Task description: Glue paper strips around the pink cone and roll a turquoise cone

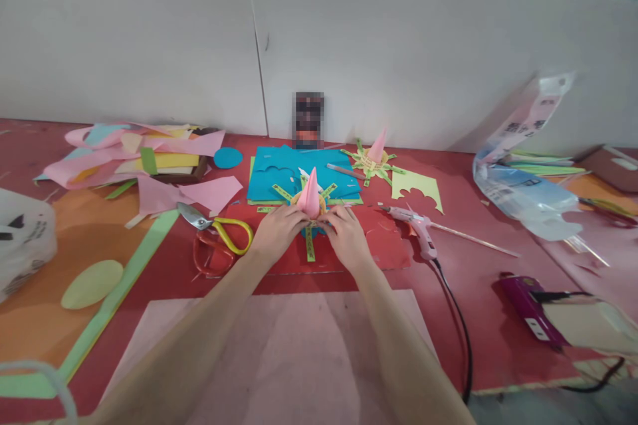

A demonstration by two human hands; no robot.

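Observation:
A paper craft [310, 202] with a pink cone, a yellow rim and green patterned strips stands upright in the middle, above a red sheet [383, 246]. My left hand [280, 232] pinches its left side near the base of the cone. On the right side, my right hand [345, 234] holds the same craft with closed fingers. One green strip points down between the hands. Behind lie blue sheets [269, 176]. A similar finished-looking craft [373, 159] rests at the back right.
Scissors [224, 236] with red and yellow handles lie beside my left hand. A pink glue gun [421, 229] with a black cord lies to the right. Paper scraps [154, 159] are heaped at the back left. A purple power box [531, 309] sits at the right.

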